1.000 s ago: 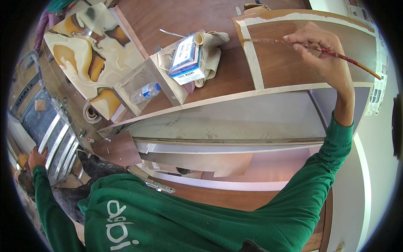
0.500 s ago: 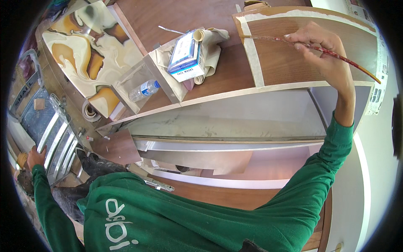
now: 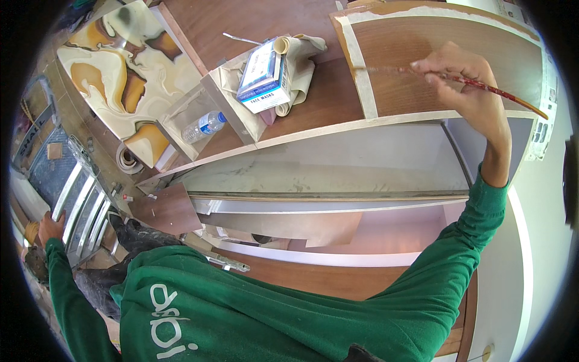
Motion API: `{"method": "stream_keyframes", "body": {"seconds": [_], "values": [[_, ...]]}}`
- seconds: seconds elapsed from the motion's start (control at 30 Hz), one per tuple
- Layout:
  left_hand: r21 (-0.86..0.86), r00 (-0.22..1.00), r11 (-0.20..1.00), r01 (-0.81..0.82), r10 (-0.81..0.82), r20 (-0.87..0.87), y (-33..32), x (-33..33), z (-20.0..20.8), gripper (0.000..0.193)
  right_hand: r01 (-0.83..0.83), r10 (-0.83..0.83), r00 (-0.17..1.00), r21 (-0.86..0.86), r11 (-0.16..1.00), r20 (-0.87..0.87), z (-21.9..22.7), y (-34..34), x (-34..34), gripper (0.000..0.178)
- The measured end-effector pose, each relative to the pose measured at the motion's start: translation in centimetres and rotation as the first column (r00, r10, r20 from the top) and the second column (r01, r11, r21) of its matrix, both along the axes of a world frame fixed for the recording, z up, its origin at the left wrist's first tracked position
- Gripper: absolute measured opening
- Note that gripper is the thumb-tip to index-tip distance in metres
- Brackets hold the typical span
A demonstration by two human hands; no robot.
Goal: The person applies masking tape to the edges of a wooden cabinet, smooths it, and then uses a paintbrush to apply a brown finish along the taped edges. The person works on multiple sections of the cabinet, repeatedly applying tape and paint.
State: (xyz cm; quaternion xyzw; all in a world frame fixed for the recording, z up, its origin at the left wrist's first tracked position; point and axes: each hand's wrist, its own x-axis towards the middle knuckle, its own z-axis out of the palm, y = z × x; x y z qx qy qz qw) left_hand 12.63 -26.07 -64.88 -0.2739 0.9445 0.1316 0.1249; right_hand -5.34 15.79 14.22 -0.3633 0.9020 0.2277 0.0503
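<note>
My right hand [image 3: 461, 75] pinches a slim paintbrush [image 3: 482, 85] with a red-stained handle, held nearly level over a wooden cabinet panel [image 3: 416, 48]. The brush's tip is at the pale strip [image 3: 359, 63] along the panel's left edge; whether it touches is hard to tell. The far edge of the panel carries another pale, ragged-edged strip [image 3: 422, 12]. Down at the far left, my left hand [image 3: 52, 228] is closed on the side of a metal stepladder [image 3: 72, 192], its fingers partly hidden.
Left of the panel, a face-mask box [image 3: 263, 81] leans by a rolled beige sheet [image 3: 301, 66]. A plastic water bottle [image 3: 204, 127] lies in a cabinet compartment. Beyond stands a marbled brown-and-cream panel [image 3: 129, 72]. A roll of tape [image 3: 126, 158] sits on the floor.
My right hand has shifted slightly toward me, and the brush tip has moved right and nearer along the pale strip. My left hand stays on the stepladder.
</note>
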Motion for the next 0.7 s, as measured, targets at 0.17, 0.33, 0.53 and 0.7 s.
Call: {"method": "stream_keyframes", "body": {"seconds": [0.17, 0.33, 0.53, 0.7], "values": [[-0.008, 1.000, 1.000, -0.016, 0.015, -0.017, -0.1, 0.5, -0.2, 0.065, -0.102, 0.102, 0.994, -0.016, 0.995, -0.048, -0.4, -0.4, -0.9, 0.020], [-0.003, 1.000, 1.000, 0.004, -0.004, -0.011, 0.0, 0.0, 0.3, 0.067, -0.008, 0.006, 0.999, 0.049, 0.999, 0.036, 0.2, -0.1, -0.2, 0.020], [-0.006, 1.000, 1.000, 0.010, -0.010, 0.001, -0.2, 0.4, -0.2, 0.068, -0.008, 0.008, 1.000, -0.019, 1.000, 0.000, -0.4, -0.2, -0.4, 0.021], [0.015, 1.000, 1.000, -0.006, 0.005, 0.025, -0.3, 0.2, -0.1, 0.068, -0.013, 0.012, 1.000, 0.022, 1.000, 0.021, -0.3, -0.2, -0.5, 0.021]]}}
